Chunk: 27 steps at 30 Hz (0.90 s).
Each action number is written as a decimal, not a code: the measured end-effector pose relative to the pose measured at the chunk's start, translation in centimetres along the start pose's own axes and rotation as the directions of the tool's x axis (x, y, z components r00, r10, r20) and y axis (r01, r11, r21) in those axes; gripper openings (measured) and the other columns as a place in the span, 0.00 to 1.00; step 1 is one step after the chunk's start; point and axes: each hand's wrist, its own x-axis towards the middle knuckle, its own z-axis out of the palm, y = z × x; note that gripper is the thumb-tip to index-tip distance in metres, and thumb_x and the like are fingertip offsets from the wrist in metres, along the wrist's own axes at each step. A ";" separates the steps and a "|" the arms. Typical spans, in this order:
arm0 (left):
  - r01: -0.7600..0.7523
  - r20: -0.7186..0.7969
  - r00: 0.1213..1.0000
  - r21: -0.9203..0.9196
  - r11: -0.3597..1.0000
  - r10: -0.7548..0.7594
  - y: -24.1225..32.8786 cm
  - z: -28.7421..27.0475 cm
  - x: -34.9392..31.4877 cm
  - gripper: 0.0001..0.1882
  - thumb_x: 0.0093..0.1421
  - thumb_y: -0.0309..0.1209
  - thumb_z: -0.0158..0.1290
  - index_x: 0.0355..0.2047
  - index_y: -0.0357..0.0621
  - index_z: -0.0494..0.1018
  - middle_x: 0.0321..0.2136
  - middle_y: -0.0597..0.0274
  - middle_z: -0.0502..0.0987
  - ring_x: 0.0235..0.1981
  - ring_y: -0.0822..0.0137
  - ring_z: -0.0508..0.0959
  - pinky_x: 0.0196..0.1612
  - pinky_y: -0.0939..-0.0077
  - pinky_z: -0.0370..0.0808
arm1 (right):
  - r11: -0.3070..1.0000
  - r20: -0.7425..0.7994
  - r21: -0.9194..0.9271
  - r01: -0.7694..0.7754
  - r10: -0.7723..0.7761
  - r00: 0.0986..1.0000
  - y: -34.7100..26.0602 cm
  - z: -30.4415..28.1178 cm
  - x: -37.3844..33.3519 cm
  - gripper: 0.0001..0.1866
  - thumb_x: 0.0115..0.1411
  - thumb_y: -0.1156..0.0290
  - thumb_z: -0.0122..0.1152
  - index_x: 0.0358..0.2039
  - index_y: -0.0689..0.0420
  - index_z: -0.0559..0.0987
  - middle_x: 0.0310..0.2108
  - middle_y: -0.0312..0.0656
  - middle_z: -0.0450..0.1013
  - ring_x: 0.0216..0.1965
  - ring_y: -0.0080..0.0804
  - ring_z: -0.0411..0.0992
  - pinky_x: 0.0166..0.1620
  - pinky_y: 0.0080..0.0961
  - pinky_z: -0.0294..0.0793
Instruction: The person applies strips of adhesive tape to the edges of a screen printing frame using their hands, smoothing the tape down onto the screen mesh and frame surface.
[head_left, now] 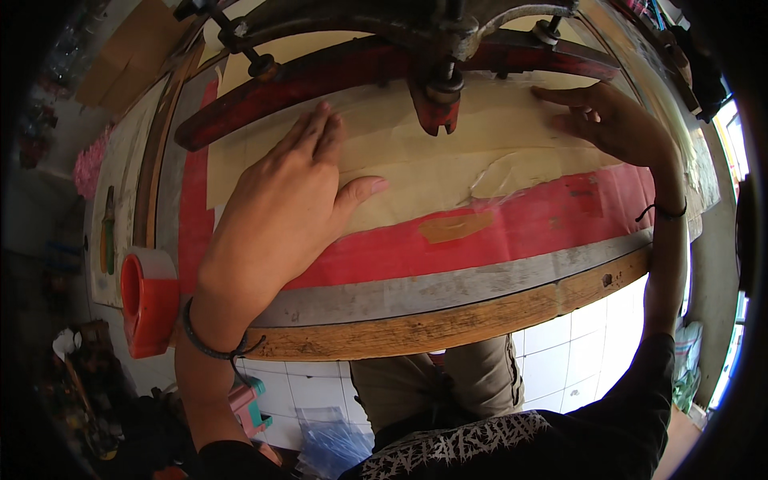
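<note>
My left hand [276,212] lies palm down on a tan sheet [400,180], its fingers stretched out and the thumb spread to the side. Toward the sheet's far right edge, my right hand [612,124] is held with fingers apart, index finger pointing left; whether its fingertips touch the sheet I cannot tell. The tan sheet is layered and wrinkled, with a clear shiny patch near its front edge. Beneath it shows a red sheet [376,252] with a brown patch. Beyond my fingers a red bar [320,92] crosses the work, joined to a dark metal frame [360,24] with bolts.
A wooden rail [448,316] edges the grey bed [384,288] nearest me. At left stand a red tape dispenser [156,320] and a knife with a green handle [108,240]. Cardboard [132,56] leans far left. Plastic bags [332,440] lie on the tiled floor.
</note>
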 end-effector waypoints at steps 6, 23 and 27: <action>0.030 0.032 0.999 -0.021 0.999 -0.029 0.0 -0.4 0.0 0.39 0.67 0.52 0.48 0.65 0.30 0.61 0.67 0.43 0.61 0.64 0.48 0.67 0.63 0.59 0.69 | 0.983 0.116 -0.070 -0.169 0.176 0.978 -2.7 -1.1 0.3 0.22 0.67 0.55 0.59 0.60 0.42 0.76 0.37 0.46 0.80 0.35 0.34 0.75 0.46 0.32 0.74; -0.018 -0.027 0.999 0.007 1.000 0.019 -0.2 0.1 -0.1 0.38 0.67 0.53 0.48 0.64 0.32 0.63 0.66 0.45 0.63 0.63 0.49 0.69 0.61 0.59 0.72 | 0.990 0.014 -0.004 -0.144 0.144 0.990 -0.7 -0.4 -0.2 0.21 0.66 0.67 0.62 0.60 0.41 0.78 0.35 0.38 0.75 0.33 0.25 0.67 0.44 0.26 0.71; -0.018 -0.035 0.999 0.015 1.000 0.019 -0.2 0.3 -0.2 0.38 0.67 0.54 0.48 0.64 0.32 0.63 0.66 0.45 0.63 0.63 0.49 0.69 0.61 0.59 0.72 | 0.991 -0.007 -0.001 -0.137 0.137 0.991 -1.0 -0.4 -0.4 0.21 0.66 0.66 0.62 0.59 0.40 0.78 0.37 0.40 0.74 0.33 0.27 0.68 0.44 0.26 0.71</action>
